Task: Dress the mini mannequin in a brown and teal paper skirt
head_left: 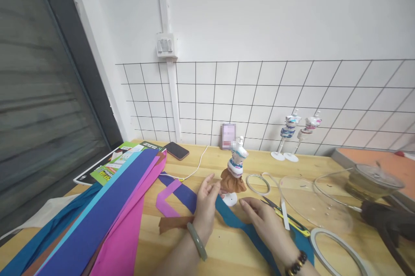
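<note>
A small white dress form (238, 155) with blue and pink marks stands upright on a white base (231, 199). Gathered brown fabric (233, 181) circles its lower part like a skirt. Close to the form's left side, my left hand (207, 196) pinches the end of a teal fabric strip (230, 215), its fingertips beside the brown gathers. The strip runs across to my right hand (262, 215), whose fingers are closed on it, and trails down below the wrist. Part of each hand's grip is hidden.
Scissors (290, 219), tape rolls (258, 184) and a glass pot (374, 181) lie to the right, near a black handled tool (385, 219). Coloured fabric strips (106, 207) cover the left side by a phone (177, 150). Two more dress forms (289, 129) stand behind.
</note>
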`<state>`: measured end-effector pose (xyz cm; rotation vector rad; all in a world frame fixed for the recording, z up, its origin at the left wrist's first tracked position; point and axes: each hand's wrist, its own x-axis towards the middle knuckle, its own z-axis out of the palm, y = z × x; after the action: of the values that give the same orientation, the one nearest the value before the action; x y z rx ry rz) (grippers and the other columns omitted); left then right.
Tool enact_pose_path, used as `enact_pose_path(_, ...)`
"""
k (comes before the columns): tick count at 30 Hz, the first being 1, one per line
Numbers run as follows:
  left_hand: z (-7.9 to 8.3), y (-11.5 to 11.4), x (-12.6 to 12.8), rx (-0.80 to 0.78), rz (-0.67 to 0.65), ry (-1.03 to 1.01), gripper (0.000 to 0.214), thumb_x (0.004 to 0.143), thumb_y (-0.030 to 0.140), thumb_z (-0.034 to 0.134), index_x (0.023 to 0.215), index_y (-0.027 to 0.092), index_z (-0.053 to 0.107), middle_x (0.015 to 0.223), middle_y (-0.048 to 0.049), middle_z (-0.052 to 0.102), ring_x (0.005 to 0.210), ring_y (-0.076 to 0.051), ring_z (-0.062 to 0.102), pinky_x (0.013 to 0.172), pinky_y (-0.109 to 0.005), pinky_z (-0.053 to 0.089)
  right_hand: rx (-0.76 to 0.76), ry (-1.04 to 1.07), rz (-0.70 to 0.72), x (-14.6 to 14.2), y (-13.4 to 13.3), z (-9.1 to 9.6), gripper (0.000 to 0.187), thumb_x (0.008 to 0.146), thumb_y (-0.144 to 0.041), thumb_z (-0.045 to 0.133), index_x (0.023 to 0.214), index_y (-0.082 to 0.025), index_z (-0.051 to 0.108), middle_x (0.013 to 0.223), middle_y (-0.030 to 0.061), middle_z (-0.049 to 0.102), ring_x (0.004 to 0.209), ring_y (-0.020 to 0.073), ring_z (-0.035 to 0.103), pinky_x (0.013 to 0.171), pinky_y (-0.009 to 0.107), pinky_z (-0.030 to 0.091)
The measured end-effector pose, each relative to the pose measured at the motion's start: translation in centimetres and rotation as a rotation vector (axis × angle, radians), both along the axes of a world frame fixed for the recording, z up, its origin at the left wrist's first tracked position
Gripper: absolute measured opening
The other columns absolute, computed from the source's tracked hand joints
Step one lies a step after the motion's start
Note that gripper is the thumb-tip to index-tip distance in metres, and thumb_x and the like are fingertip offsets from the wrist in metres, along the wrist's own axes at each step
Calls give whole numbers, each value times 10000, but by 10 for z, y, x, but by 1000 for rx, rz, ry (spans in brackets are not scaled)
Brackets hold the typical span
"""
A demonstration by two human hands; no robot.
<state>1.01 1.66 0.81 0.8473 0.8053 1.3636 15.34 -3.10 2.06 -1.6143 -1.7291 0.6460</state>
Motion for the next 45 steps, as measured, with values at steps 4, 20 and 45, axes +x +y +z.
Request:
enact_pose_path(4, 0, -1, 0, -10, 159, 82, 493, 701, 419, 579, 1099, 149, 468, 797, -47, 574, 710, -145, 563, 643, -257, 432, 50, -385, -168, 50, 7, -13, 333, 821, -362, 355, 876, -190, 635, 907, 70, 669, 841, 211, 597, 712, 285, 443)
enact_pose_path(20, 1, -32, 5, 709, 274, 723, 190, 787, 157, 459, 965, 183, 522, 849, -56, 573, 805, -155, 535, 745, -299, 435, 59, -787, -137, 91, 44, -26, 217, 782, -164, 433, 674, -205, 616, 721, 68, 618, 705, 185, 572, 579, 268, 295)
enact_pose_path(45, 16, -40, 16, 222, -364, 230, 252, 729, 345, 566, 795, 120, 657, 740, -61, 608, 701, -147, 539, 669, -254, 418, 741, -518, 293, 41, -55, -25, 285, 874, -231, 302, 899, -215, 585, 910, 97, 624, 845, 192, 562, 754, 375, 376)
